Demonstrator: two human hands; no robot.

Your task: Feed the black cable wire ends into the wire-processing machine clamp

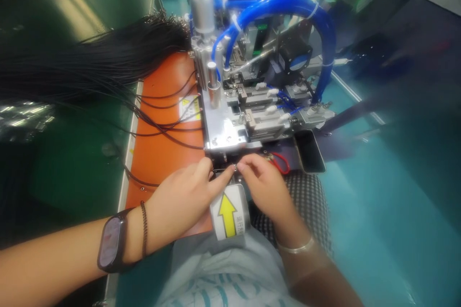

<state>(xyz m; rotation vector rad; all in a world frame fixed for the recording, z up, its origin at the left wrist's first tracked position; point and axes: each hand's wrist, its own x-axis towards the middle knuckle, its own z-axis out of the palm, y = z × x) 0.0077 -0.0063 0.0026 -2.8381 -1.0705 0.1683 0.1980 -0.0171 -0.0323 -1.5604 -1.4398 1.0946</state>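
At the near end of the metal machine (225, 127), my two hands almost meet. My left hand (187, 192) reaches in from the left with its index finger stretched to a small metal part (235, 168); its other fingers are curled, and a black cable runs in under this hand. The thumb and index finger of my right hand (264, 180) are pinched together at the right side of that small part. What lies between the fingertips is too small to make out. Just below the hands is a white plate (229, 213) with a yellow arrow.
Black cables (90, 57) lie across the orange mat (162, 153) at the left, several leading into the machine. Thick blue hoses (288, 5) arch above it. A dark phone-like device (309, 151) and a red loop (282, 162) are right of my hands.
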